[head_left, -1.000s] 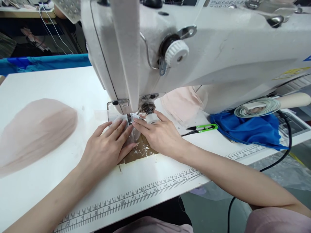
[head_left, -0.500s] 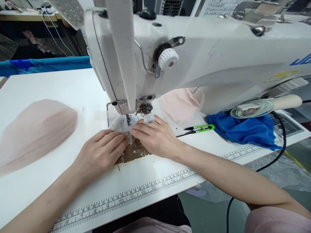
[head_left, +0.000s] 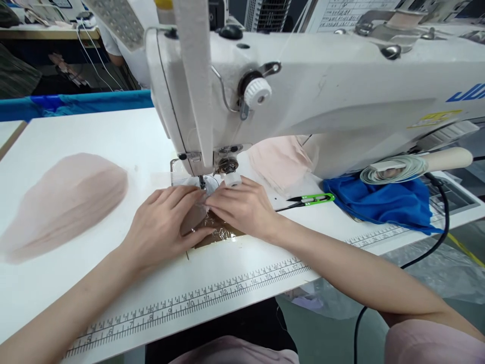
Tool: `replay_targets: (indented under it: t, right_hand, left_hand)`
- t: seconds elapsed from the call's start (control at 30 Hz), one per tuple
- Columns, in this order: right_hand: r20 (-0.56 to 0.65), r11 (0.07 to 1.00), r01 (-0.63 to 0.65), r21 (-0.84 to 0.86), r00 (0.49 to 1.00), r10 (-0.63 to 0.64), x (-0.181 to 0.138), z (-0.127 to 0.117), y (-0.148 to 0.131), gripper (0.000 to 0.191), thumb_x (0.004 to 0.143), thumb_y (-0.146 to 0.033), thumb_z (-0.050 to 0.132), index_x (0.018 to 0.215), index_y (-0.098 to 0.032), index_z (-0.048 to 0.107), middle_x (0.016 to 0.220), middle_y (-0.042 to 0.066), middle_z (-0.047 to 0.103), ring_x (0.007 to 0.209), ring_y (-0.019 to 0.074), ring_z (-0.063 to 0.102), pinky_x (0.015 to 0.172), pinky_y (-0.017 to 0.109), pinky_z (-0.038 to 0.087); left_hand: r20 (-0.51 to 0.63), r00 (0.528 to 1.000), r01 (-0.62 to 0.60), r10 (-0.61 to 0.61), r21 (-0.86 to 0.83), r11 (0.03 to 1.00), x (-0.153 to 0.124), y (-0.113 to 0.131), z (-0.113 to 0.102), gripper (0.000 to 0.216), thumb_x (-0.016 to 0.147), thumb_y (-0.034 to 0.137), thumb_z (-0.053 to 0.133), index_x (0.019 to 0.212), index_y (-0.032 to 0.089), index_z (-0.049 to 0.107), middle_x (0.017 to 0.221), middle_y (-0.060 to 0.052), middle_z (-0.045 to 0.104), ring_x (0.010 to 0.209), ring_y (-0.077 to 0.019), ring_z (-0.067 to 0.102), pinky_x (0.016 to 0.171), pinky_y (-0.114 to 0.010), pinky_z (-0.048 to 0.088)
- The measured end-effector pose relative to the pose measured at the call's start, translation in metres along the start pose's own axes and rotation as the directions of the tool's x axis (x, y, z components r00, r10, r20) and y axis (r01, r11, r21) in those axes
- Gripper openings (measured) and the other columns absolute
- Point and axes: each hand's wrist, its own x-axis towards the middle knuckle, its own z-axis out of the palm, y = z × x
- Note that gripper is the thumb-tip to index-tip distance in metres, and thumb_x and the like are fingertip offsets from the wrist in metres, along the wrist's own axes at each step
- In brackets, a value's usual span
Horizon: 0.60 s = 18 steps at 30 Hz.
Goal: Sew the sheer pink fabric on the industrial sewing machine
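Under the head of a white sewing machine (head_left: 303,86), my two hands meet in front of the presser foot (head_left: 202,182). My left hand (head_left: 162,222) lies over a thin, sheer piece of fabric (head_left: 192,217), fingers stretched forward and thumb spread away. My right hand (head_left: 242,207) has its fingers bent together at the fabric's right edge, close to the needle area; the fingertips are partly hidden. Much of the fabric is covered by my hands. Brown, shiny tape or film (head_left: 223,232) covers the machine bed below them.
A sheer pink fabric piece (head_left: 71,202) lies on the left. More pink pieces (head_left: 280,159) sit behind my right hand, near green thread snips (head_left: 314,199). Blue cloth (head_left: 382,202) and a coiled pale tape (head_left: 394,169) lie right. A printed ruler (head_left: 189,303) follows the table's front edge.
My left hand has shifted up toward the presser foot, and its thumb has spread out from the fingers. My right hand stays nearly in place. The camera view has shifted slightly.
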Motion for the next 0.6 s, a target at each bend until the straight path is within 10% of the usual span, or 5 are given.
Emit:
replay_targets:
  t: [0.23, 0.6]
  right_hand:
    - [0.009, 0.944, -0.328, 0.035, 0.945, 0.328, 0.003, 0.005, 0.005, 0.028, 0.098, -0.037, 0.053, 0.091, -0.025, 0.077, 0.075, -0.002, 0.072, 0.065, 0.0108, 0.061, 0.058, 0.024, 0.036]
    - [0.067, 0.939, -0.339, 0.055, 0.94, 0.335, 0.006, 0.001, 0.007, 0.03, 0.099, -0.039, 0.051, 0.097, -0.025, 0.077, 0.074, -0.001, 0.071, 0.065, 0.0112, 0.06, 0.057, 0.023, 0.032]
  left_hand:
    - [0.053, 0.983, 0.179, -0.174, -0.102, 0.979, 0.024, -0.01, 0.015, 0.025, 0.089, 0.038, 0.054, 0.103, 0.022, 0.066, 0.11, -0.008, 0.068, 0.094, -0.0276, 0.063, 0.077, -0.043, 0.051]
    - [-0.006, 0.978, 0.206, -0.207, -0.066, 0.976, 0.03, -0.01, 0.019, 0.023, 0.093, 0.029, 0.052, 0.087, 0.021, 0.072, 0.091, -0.004, 0.069, 0.083, -0.0209, 0.062, 0.079, -0.04, 0.046]
